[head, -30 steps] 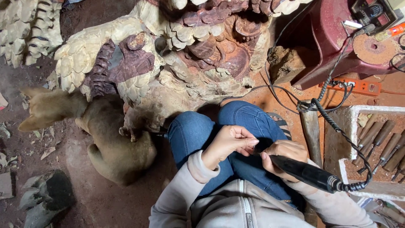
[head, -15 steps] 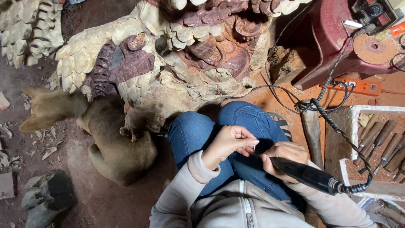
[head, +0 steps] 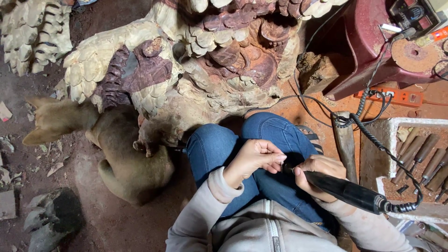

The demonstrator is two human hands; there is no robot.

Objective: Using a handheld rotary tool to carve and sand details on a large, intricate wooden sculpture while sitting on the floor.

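We grip the black rotary tool (head: 347,191) in our closed right hand (head: 317,175) while our left hand (head: 254,158) pinches its tip with curled fingers.

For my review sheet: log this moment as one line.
right hand: grips black rotary tool | left hand: fingers at its tip | over lap in jeans | carved wood sculpture ahead

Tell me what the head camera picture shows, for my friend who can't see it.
A seated person's right hand grips a black corded rotary tool while the left hand touches its tip. A large carved wooden sculpture stands ahead.
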